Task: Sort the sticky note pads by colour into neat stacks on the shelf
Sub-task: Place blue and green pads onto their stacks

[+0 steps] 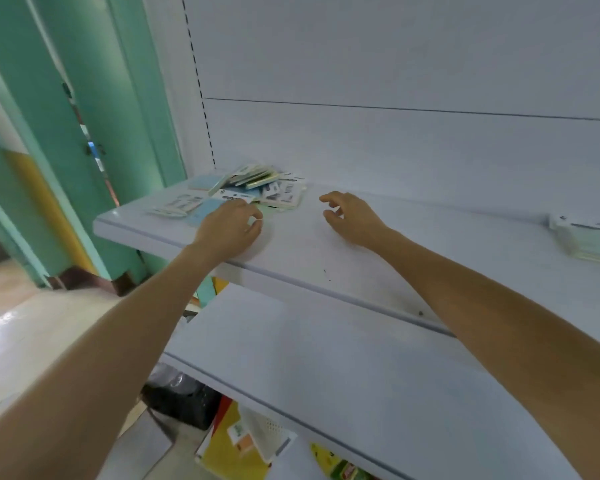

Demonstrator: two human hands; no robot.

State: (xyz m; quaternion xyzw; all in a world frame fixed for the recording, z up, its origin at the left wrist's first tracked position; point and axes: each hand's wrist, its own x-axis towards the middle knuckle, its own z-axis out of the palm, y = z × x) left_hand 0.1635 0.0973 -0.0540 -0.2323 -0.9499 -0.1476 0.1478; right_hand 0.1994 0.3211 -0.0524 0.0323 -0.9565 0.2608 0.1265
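Sticky note pads [257, 188], small square blocks of pale blue, green and cream paper with white barcoded labels, should be light and fairly stiff in the hand. I judge their wrapping to be slick, so they may slide over one another. I would take each by two opposite edges, thumb on one side and fingers on the other, not by the top face. Nearest to me is the lower white metal shelf [326, 358], and above it the white metal shelf [326, 258] I am working on. On that shelf my left hand [231, 223] sits with its fingers curled down at the near edge of the heap, over a flat light blue pad [205, 207]. I cannot tell whether it is pinching anything or only touching. My right hand [352, 216] hovers over bare shelf just right of the heap, with fingers loosely bent and apart, holding nothing. The pads lie beyond my left hand toward the shelf's far left corner. They make a loose jumble, some flat, some tilted and overlapping, with the colours mixed and several label-side up. Well apart at the right edge is a squared stack of pale green pads [586, 240] with a white label on top. Farthest off is the plain white back panel [395, 140].
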